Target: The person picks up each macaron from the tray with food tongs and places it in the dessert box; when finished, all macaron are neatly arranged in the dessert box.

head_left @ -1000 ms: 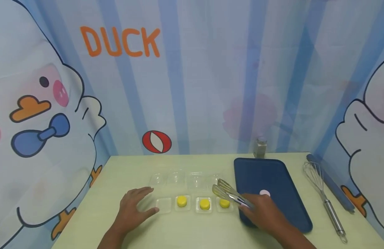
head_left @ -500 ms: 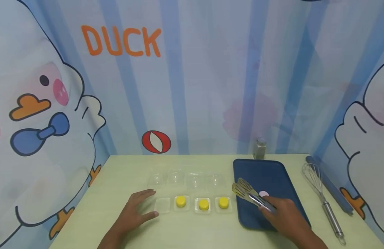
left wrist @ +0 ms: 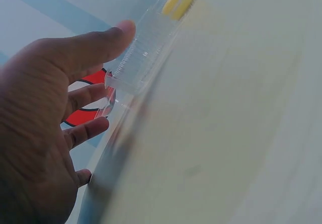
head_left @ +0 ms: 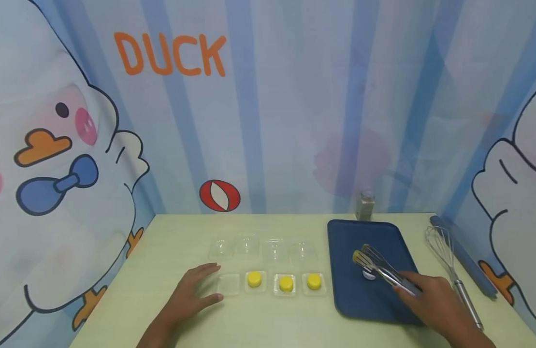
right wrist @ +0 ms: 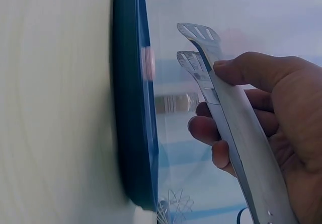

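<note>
My right hand (head_left: pixel 433 297) grips a pair of metal tongs (right wrist: pixel 241 138), held over the navy tray (head_left: pixel 350 299). The slotted tong ends stand apart with nothing between them. Below them on the tray lies a small pale pink round piece (right wrist: pixel 148 64), partly covered by the tongs in the head view. My left hand (head_left: pixel 187 295) rests at the left, fingers spread, beside a clear plastic box base (head_left: pixel 228 285) that holds nothing. To its right stand three more clear bases, each with a yellow round piece: left (head_left: pixel 254 279), middle (head_left: pixel 286 283) and right (head_left: pixel 313 281).
Clear plastic lids (head_left: pixel 275 251) stand in a row behind the bases. A whisk (head_left: pixel 441 246) and a blue-grey rolling pin (head_left: pixel 465 258) lie right of the tray. A small glass jar (head_left: pixel 365 205) stands behind it, near the curtain (head_left: pixel 285 121).
My right hand has carried the tongs rightward, from above the rightmost yellow piece to above the tray's pink piece. My left hand has stayed in place.
</note>
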A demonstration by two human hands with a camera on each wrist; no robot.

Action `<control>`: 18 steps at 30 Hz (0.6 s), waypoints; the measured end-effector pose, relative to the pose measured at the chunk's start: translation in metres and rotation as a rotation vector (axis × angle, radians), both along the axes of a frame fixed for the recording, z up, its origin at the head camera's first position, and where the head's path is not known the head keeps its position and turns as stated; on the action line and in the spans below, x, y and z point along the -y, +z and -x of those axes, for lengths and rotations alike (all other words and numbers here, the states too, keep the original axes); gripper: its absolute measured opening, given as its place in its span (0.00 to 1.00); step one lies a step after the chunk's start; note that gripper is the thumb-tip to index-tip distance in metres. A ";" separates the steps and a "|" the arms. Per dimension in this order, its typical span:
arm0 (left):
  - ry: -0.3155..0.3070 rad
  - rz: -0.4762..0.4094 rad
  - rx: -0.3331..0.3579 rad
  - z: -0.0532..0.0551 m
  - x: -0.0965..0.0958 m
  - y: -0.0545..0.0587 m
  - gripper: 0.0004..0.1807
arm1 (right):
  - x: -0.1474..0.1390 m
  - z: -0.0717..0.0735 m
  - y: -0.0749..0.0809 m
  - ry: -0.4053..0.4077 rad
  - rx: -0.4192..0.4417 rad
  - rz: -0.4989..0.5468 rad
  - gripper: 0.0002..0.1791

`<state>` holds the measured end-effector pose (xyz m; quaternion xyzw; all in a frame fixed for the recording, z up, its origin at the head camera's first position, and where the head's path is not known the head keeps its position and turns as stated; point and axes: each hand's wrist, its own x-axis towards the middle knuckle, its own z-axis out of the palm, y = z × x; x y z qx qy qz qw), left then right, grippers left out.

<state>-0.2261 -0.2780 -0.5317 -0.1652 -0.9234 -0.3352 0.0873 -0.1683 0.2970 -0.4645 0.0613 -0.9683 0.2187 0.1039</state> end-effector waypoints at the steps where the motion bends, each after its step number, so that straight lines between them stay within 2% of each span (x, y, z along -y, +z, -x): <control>1: -0.004 0.001 -0.007 0.000 -0.001 0.000 0.40 | -0.003 0.000 0.000 -0.008 0.008 -0.011 0.22; 6: -0.014 0.006 -0.036 -0.003 -0.002 0.000 0.38 | -0.015 -0.001 0.000 -0.030 0.057 -0.051 0.24; 18: 0.003 0.013 0.031 -0.003 -0.002 0.002 0.39 | -0.023 -0.001 -0.001 -0.014 0.103 -0.038 0.25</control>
